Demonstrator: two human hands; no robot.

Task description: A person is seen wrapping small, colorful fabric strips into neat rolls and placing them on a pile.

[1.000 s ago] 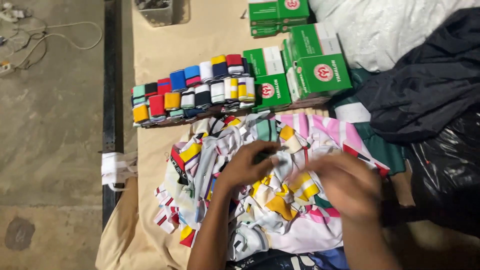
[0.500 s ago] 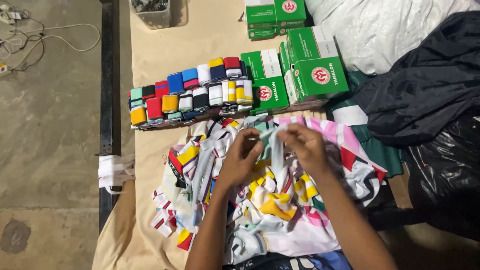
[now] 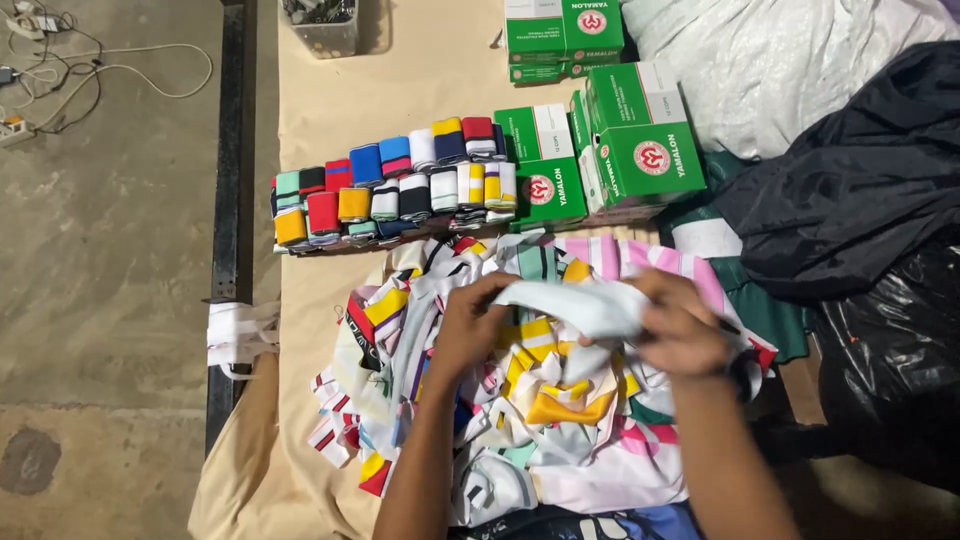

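My left hand [image 3: 472,325] and right hand [image 3: 685,328] both have their fingers curled shut on a pale strip [image 3: 580,305], held stretched between them just above the heap [image 3: 540,400] of striped, many-coloured cloth pieces. Beyond the heap lie two rows of folded bands [image 3: 395,190], with green boxes [image 3: 600,150] beside them on the tan sheet [image 3: 400,90].

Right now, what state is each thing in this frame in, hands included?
Left hand: gripping one end of the pale cloth strip.
Right hand: gripping the other end.
Pale cloth strip: stretched between both hands, above the pile.
Pile of coloured strips: loose, jumbled.
Folded strips: stacked in two neat rows.
Green boxes: closed, stacked.
Clear tub: open, holding small items.
Black bag: crumpled.
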